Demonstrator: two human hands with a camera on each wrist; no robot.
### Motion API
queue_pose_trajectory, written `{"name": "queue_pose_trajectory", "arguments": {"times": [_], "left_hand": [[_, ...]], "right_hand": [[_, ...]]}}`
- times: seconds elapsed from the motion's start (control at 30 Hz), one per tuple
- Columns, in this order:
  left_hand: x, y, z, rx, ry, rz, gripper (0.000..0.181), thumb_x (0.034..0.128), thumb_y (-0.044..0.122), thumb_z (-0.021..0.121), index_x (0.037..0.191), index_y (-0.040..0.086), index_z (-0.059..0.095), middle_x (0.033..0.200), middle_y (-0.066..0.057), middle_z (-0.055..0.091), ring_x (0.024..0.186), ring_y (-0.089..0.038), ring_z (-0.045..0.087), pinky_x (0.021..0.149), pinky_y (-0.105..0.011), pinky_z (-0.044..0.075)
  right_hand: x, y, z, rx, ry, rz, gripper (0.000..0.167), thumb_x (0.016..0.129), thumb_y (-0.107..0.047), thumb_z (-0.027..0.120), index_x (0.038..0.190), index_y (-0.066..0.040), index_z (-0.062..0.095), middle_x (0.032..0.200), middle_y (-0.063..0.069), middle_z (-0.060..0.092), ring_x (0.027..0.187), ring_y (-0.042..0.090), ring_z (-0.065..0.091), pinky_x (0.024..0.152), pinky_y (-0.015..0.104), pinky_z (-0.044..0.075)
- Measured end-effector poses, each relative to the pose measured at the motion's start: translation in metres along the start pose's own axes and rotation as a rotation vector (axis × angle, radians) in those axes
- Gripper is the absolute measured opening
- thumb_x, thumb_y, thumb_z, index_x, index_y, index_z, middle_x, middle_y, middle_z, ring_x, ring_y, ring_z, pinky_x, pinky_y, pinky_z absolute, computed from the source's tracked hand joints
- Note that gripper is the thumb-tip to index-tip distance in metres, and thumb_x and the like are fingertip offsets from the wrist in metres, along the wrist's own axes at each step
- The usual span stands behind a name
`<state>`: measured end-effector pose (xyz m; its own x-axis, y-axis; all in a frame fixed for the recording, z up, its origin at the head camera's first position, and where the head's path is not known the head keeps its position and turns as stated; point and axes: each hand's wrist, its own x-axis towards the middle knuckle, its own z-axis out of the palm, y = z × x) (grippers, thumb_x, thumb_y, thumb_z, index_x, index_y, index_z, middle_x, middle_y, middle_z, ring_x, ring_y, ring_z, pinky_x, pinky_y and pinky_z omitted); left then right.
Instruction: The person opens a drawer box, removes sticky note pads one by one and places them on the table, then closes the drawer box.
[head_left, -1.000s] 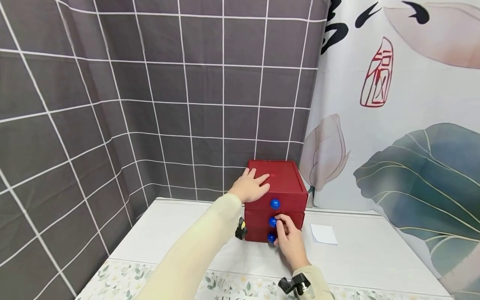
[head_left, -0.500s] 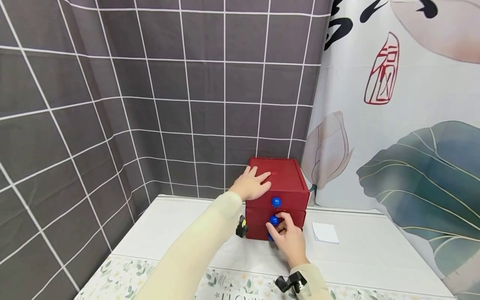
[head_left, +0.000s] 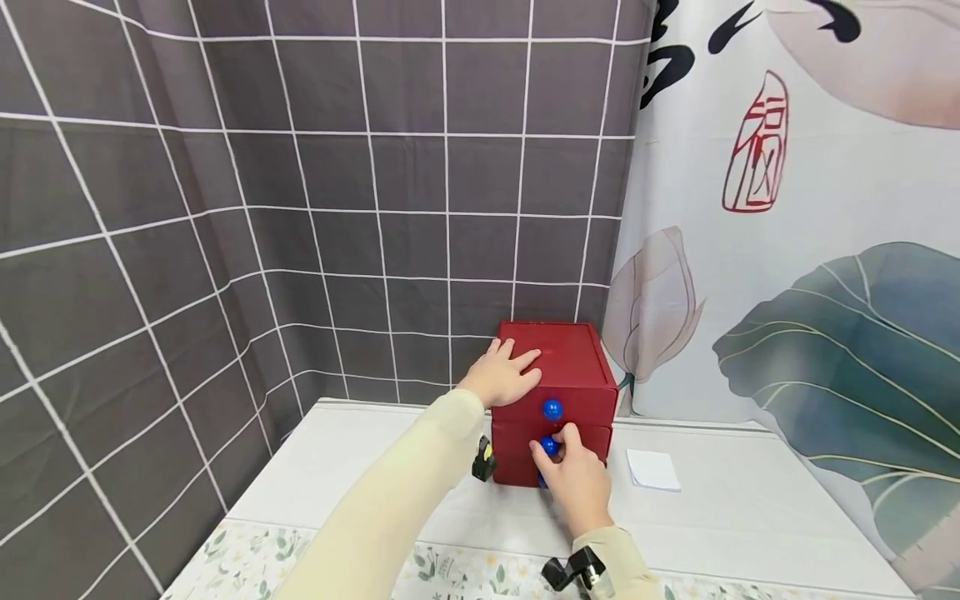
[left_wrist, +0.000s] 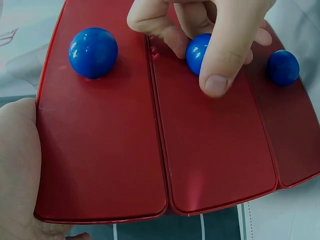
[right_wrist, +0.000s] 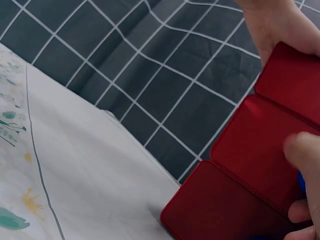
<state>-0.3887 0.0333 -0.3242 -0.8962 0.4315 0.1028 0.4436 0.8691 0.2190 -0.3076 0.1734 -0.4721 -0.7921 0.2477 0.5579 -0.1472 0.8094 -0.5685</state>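
A red drawer box (head_left: 517, 450) stands on the white tabletop, its three drawer fronts stacked and each fitted with a round blue knob. My left hand (head_left: 501, 377) rests on the left side of its top, fingers spread. With thumb and fingers my right hand (head_left: 581, 483) pinches the middle knob (left_wrist: 196, 54), which is partly covered by the thumb in the left wrist view. Above it the top knob (head_left: 552, 409) is free of any hand. The bottom knob (left_wrist: 283, 67) is mostly hidden behind my right hand in the head view. All drawer fronts look flush.
To the right of the box lies a white square pad (head_left: 653, 469) that looks like paper. A grey gridded curtain (head_left: 405, 250) hangs behind and at left, a printed white one (head_left: 675, 333) at right. Flowered cloth (head_left: 255, 550) runs along the table's near edge.
My right hand's thumb has shifted left and round the middle knob, closing into a pinch, and the hand now covers more of the bottom knob. The left hand stays put.
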Motion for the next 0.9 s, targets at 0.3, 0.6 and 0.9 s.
{"name": "queue_pose_trajectory", "arguments": {"times": [0.3,0.6,0.9], "left_hand": [[-0.001,0.000,0.000,-0.004,-0.005,0.004,0.060,0.1007,0.052,0.032,0.158,0.035,0.035,0.167,-0.014,0.022,0.154,-0.039,0.012,0.120,-0.055,0.024],[0.000,0.002,-0.001,-0.017,0.004,0.017,0.060,0.1003,0.053,0.032,0.158,0.035,0.036,0.166,-0.014,0.023,0.154,-0.039,0.011,0.121,-0.055,0.022],[-0.002,0.000,-0.001,-0.030,0.000,0.017,0.061,0.0998,0.053,0.034,0.158,0.034,0.036,0.166,-0.015,0.023,0.154,-0.040,0.011,0.121,-0.055,0.021]], "right_hand": [[-0.001,-0.006,0.000,-0.057,0.051,-0.015,0.030,0.087,-0.037,0.073,0.092,-0.016,0.053,0.062,0.006,0.064,0.051,0.030,0.060,0.044,0.040,0.044],[-0.005,-0.006,-0.005,-0.069,0.103,-0.046,0.029,0.082,-0.033,0.075,0.087,-0.016,0.052,0.054,0.004,0.056,0.046,0.031,0.056,0.039,0.038,0.038],[-0.015,-0.006,-0.005,-0.057,0.088,-0.065,0.030,0.083,-0.033,0.076,0.087,-0.016,0.051,0.051,0.002,0.053,0.044,0.028,0.055,0.040,0.035,0.037]]}}
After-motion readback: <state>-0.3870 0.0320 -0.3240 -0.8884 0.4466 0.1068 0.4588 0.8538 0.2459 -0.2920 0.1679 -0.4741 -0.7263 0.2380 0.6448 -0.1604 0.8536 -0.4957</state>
